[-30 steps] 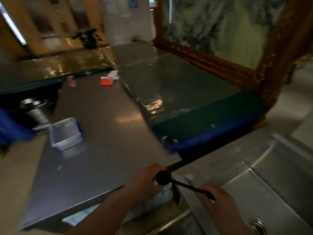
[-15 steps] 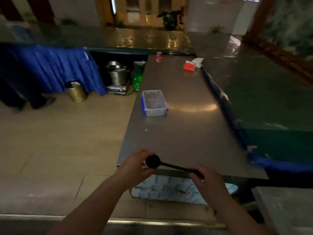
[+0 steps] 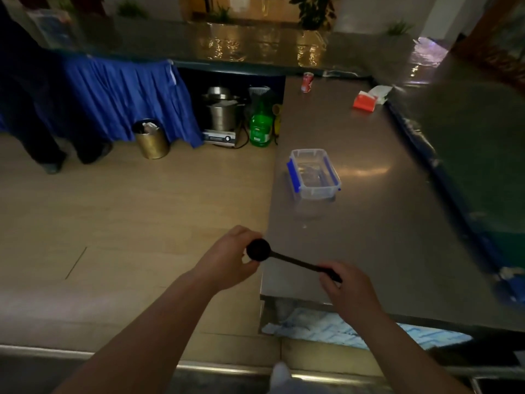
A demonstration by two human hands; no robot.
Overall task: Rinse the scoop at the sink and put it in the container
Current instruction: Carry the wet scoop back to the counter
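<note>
I hold a black long-handled scoop [image 3: 287, 259] in both hands, level, above the near left corner of the steel counter [image 3: 377, 228]. My left hand [image 3: 227, 260] cups its round bowl. My right hand [image 3: 346, 288] grips the end of its handle. A clear plastic container [image 3: 314, 173] with blue side clips stands open on the counter, farther from me than the scoop, near the counter's left edge. The sink is out of view.
A red carton [image 3: 364, 102] and a red can [image 3: 307, 82] sit at the counter's far end. On the floor to the left stand a green bottle [image 3: 260, 127], a steel pot [image 3: 223, 115] and a brass bin [image 3: 152, 139]. A person's legs [image 3: 48, 132] stand far left.
The view has swung left, away from the sink and framed panel, toward the counter and floor. Both hands keep hold of the scoop, which is now in front of the container.
</note>
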